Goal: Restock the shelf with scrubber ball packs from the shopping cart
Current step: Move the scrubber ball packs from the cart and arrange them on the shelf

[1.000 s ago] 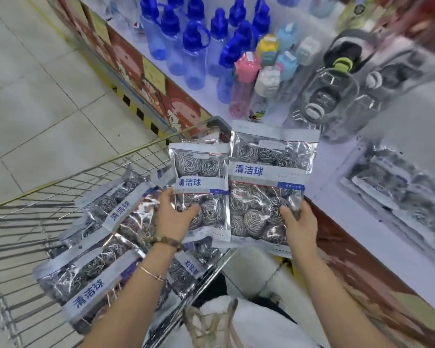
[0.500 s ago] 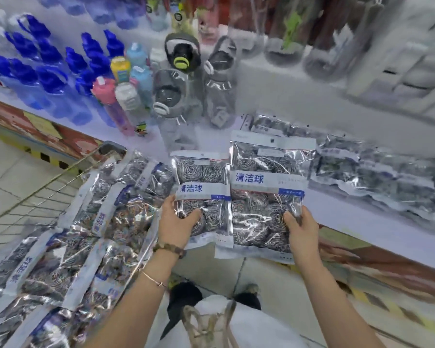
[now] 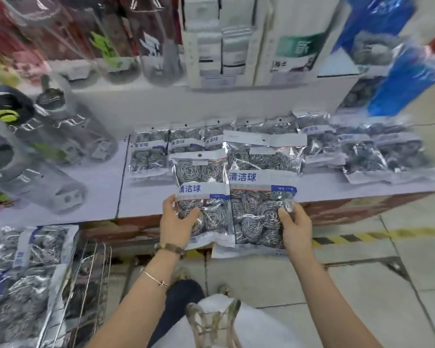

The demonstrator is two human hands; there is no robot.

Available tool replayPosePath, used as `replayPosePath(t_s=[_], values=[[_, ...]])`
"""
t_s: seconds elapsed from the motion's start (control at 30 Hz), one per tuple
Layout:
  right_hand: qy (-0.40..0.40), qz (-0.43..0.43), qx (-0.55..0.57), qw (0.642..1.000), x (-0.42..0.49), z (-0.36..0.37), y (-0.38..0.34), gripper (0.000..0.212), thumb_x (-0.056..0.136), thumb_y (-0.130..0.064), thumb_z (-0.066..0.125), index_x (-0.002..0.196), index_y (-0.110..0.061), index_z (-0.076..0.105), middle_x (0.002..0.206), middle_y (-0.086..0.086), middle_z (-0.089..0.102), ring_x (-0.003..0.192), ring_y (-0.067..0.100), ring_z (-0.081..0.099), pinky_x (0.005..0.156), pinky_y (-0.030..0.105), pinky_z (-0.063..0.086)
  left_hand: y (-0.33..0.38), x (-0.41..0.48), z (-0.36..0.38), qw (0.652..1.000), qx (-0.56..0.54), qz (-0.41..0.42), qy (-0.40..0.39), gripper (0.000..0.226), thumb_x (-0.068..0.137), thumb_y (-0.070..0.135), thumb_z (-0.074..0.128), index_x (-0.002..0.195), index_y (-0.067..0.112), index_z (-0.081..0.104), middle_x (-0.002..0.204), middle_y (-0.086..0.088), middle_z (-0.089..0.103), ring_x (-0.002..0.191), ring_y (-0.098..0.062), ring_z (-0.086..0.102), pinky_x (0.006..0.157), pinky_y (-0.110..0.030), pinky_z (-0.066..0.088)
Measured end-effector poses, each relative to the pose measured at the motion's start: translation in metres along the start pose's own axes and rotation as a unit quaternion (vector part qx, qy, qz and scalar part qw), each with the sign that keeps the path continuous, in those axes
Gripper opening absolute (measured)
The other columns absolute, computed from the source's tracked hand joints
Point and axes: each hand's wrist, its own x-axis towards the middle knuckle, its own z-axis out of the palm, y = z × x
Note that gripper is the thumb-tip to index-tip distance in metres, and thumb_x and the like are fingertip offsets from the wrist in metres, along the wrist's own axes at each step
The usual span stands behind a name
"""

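At lower left, in the wire shopping cart (image 3: 96,267), heaped clear packs of steel scrubber balls (image 3: 33,249). Ahead, left hand (image 3: 176,219) curled round a smaller pack (image 3: 201,179), right hand (image 3: 295,227) pinching a larger pack (image 3: 261,177), over the white shelf (image 3: 98,192) edge. Beyond, shelved packs (image 3: 150,151).

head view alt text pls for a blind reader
The left hand holds a smaller pack and the right hand a larger pack of scrubber balls over the shelf edge. More packs lie on it; the cart is lower left.
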Motion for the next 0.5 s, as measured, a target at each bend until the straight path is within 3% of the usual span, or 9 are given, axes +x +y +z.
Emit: replayPosePath(t_s=[0.17, 0.37, 0.5], values=[[0.070, 0.019, 0.014, 0.997, 0.015, -0.038, 0.011, 0.015, 0.093, -0.002, 0.050, 0.096, -0.015, 0.058, 0.081, 0.000, 0.057, 0.074, 0.012, 0.048, 0.071, 0.028, 0.038, 0.032, 0.011, 0.047, 0.997, 0.022, 0.034, -0.067, 0.062, 0.082, 0.023, 0.067, 0.134, 0.011, 0.035, 0.133, -0.009, 0.047, 0.114, -0.019, 0.045, 0.086, -0.022, 0.033], [0.133, 0.053, 0.026, 0.989, 0.056, -0.059, 0.014, 0.020, 0.092, 0.000, 0.051, 0.085, -0.018, 0.057, 0.070, -0.006, 0.053, 0.065, 0.008, 0.045, 0.057, 0.011, 0.037, 0.069, 0.047, 0.101, 0.988, 0.032, 0.064, -0.137, 0.066, 0.083, 0.024, 0.067, 0.137, 0.014, 0.032, 0.139, -0.005, 0.041, 0.125, -0.020, 0.039, 0.091, -0.023, 0.029], [0.165, 0.074, 0.019, 0.983, 0.091, -0.070, 0.013, 0.015, 0.093, -0.007, 0.051, 0.100, -0.013, 0.063, 0.085, 0.011, 0.062, 0.078, 0.027, 0.055, 0.075, 0.034, 0.045, 0.097, 0.081, 0.137, 0.980, 0.042, 0.058, -0.186, 0.067, 0.081, 0.028, 0.068, 0.136, 0.017, 0.031, 0.140, -0.005, 0.040, 0.125, -0.022, 0.039, 0.097, -0.030, 0.033]])
